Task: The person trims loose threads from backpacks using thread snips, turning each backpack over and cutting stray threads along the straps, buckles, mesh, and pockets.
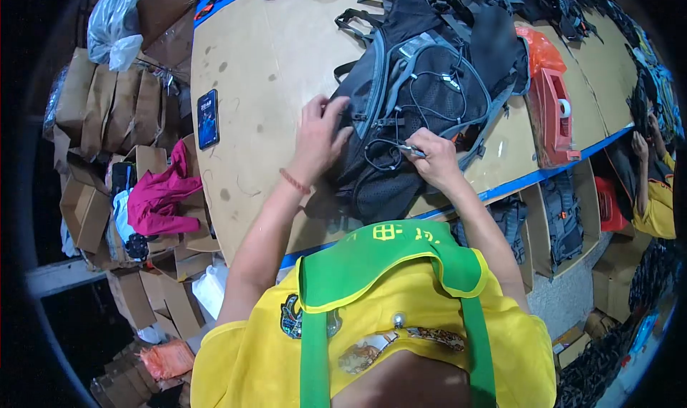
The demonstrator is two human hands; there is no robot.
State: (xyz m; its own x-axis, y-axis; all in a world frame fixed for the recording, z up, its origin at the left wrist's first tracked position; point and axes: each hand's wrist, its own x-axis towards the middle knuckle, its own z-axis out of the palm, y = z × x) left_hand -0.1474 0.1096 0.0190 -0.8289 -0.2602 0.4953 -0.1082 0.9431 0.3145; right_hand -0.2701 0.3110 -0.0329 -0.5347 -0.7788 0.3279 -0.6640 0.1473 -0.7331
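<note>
A dark grey and black backpack [436,93] lies on the brown work table, its mesh front and elastic cord facing up. My left hand [320,137] is at its left edge, fingers bent onto the fabric beside the zipper. Over the lower part of the pack, my right hand [435,159] is closed around a small metal tool [412,150], perhaps thread snips; most of it is hidden in the fist. The tool's tip is close to a loop of the black cord [381,157].
A phone [208,119] lies near the table's left edge. At right stand a red tape dispenser [552,118] and an orange plastic bag [540,50]. More packs line the far edge. Boxes hold backpacks [563,218] below the table. Another person's hand [640,147] shows at far right.
</note>
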